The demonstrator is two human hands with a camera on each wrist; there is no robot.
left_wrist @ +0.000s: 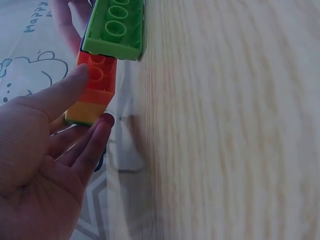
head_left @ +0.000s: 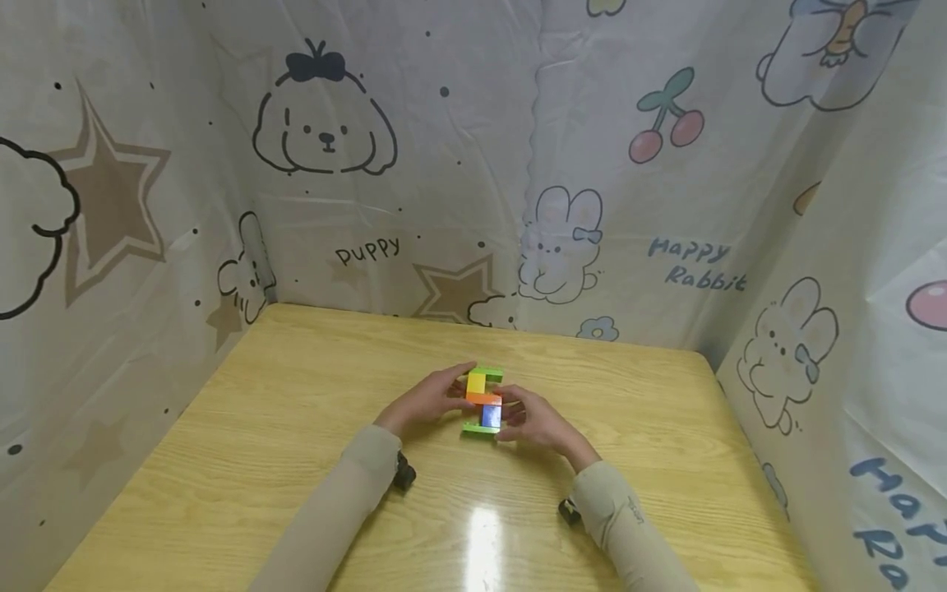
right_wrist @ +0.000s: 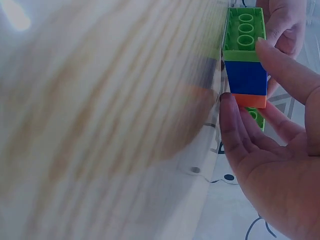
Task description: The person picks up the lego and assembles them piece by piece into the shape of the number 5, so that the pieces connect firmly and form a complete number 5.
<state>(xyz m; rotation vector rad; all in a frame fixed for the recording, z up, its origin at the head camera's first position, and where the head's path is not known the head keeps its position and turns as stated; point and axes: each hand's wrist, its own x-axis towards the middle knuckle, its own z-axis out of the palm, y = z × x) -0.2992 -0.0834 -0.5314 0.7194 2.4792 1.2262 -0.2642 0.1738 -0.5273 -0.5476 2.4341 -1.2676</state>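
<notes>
Both hands hold an S-shaped stack of toy building blocks lying on its side on the table. From far to near it has a green block [head_left: 491, 373], a yellow block [head_left: 476, 384], an orange block [head_left: 484, 399], a blue block [head_left: 491, 416] and another green block [head_left: 479, 429]. My left hand [head_left: 427, 400] grips the yellow and orange part from the left, its thumb by the orange block [left_wrist: 100, 75]. From the right, my right hand [head_left: 538, 421] pinches the blue part, its thumb tip at the near green block [right_wrist: 245, 30]. Fingertips behind the stack are partly hidden.
The wooden table [head_left: 296, 493] shows a bright light reflection near its front. Printed cloth [head_left: 473, 164] with cartoon animals hangs around the back and sides. A small black camera [head_left: 404, 473] sits at the left wrist, another black camera [head_left: 569, 511] at the right.
</notes>
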